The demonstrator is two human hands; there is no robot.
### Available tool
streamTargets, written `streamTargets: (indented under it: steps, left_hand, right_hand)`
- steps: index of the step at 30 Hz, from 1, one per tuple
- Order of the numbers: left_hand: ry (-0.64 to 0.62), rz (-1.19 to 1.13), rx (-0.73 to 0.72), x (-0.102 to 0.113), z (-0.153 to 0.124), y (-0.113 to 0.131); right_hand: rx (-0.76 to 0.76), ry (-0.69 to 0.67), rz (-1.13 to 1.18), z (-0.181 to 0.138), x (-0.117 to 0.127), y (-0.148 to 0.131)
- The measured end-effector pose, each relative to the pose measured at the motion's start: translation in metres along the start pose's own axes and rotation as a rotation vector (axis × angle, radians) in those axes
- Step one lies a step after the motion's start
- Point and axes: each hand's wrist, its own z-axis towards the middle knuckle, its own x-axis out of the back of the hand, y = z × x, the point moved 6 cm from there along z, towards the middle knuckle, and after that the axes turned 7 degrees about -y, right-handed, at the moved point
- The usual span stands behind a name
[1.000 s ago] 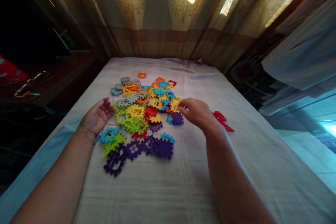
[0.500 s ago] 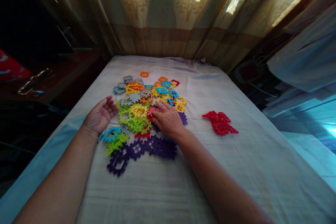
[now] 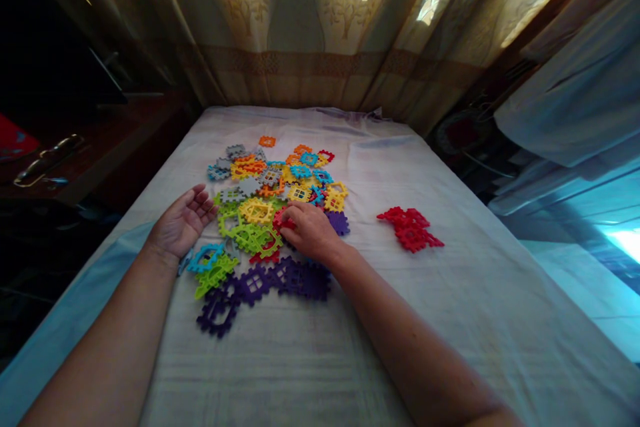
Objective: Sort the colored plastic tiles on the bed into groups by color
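Note:
My right hand [image 3: 309,232] reaches into a spread of flat plastic interlocking tiles with toothed edges. Its thumb and fingertips are closed on the edge of a red tile [image 3: 280,217]; part of that tile is hidden under the hand. On the left, my left hand [image 3: 184,221] rests palm up with fingers apart and holds nothing. Green tiles [image 3: 254,239] and a yellow tile [image 3: 257,211] lie between the hands. A blue tile [image 3: 206,257] is close to my left wrist. Purple tiles [image 3: 255,284] lie nearest to me.
A separate heap of red tiles [image 3: 411,229] lies to the right on the white bed sheet [image 3: 400,320]. Grey tiles [image 3: 236,151] and a lone orange tile [image 3: 267,141] are farther back. Behind the bed hangs a curtain [image 3: 300,67]; dark furniture [image 3: 150,127] stands on the left.
My right hand has drawn slightly back toward me, its fingers curling onto the red tile and uncovering a yellow window tile. My left hand keeps its pose. The view has shifted slightly.

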Motion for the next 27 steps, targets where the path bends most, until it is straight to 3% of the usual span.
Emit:
streamTargets:
  steps: [7,12,16,19,22,27]
  left_hand:
    - [0.004,0.025,0.001,-0.001,0.000,0.001]
    - [0.005,0.035,0.001,-0.001,0.000,0.002]
    - [0.006,0.037,-0.008,-0.002,-0.001,0.002]
    - [0.005,0.026,0.002,-0.003,-0.001,0.002]
    - [0.013,0.007,0.010,-0.004,-0.002,0.003]
    - [0.010,-0.010,0.012,-0.005,-0.003,0.002]
  right_hand:
    - [-0.021,0.049,0.019,0.000,0.006,-0.005]
    - [-0.011,-0.003,0.009,-0.014,0.054,0.005]
    - [-0.308,-0.131,-0.055,-0.050,0.104,0.056]
    - [-0.530,-0.225,-0.153,-0.084,0.124,0.093]
    - [-0.609,-0.240,-0.212,-0.107,0.127,0.112]
    - [-0.537,-0.159,-0.247,-0.124,0.106,0.123]
